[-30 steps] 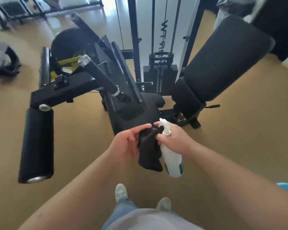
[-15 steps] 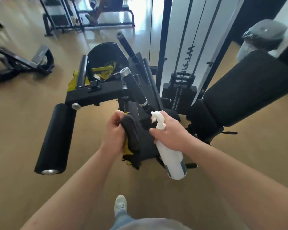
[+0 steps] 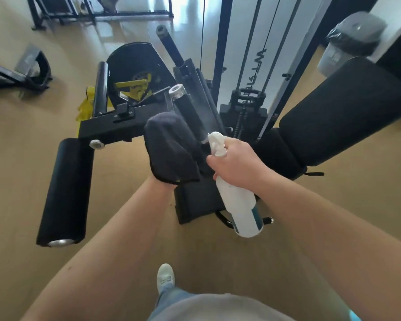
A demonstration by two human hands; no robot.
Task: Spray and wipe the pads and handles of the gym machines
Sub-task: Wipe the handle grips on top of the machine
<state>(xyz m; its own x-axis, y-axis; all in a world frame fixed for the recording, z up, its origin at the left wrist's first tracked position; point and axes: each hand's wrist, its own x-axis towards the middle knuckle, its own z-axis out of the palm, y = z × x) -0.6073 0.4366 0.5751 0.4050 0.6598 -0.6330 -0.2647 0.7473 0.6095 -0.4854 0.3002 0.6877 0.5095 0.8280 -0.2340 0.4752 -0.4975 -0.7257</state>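
A tan gym floor (image 3: 16,158) runs under bright window glare at the top, where a black rack (image 3: 90,12) is cut off by the frame edge. The biggest thing near is a black leg machine: its back pad (image 3: 345,112) tilts away to the right, its far corner out of view, and a roller pad (image 3: 65,191) with a chrome end cap juts toward the lower left. Behind the uprights stands the weight stack (image 3: 248,107), its lettering too blurred to read. A bin (image 3: 354,40) lined with a black bag sits at the upper right, smeared by motion, and other equipment (image 3: 21,70) lies at the left edge. The seat pad (image 3: 199,202) is largely covered by the forearms and what the hands hold. A dark cloth (image 3: 169,147) is draped over the left hand (image 3: 164,183), hiding the fingers, so I cannot tell how they lie; the cloth sits just beside the handle (image 3: 188,107), a black grip with a chrome cap, and covers its lower left side. The right hand (image 3: 236,163) grips the neck of a white spray bottle (image 3: 239,205), whose nozzle points at the handle's lower end, with a faint haze there. A yellow lever (image 3: 134,86) shows behind the frame, and a pale shoe (image 3: 164,276) below.
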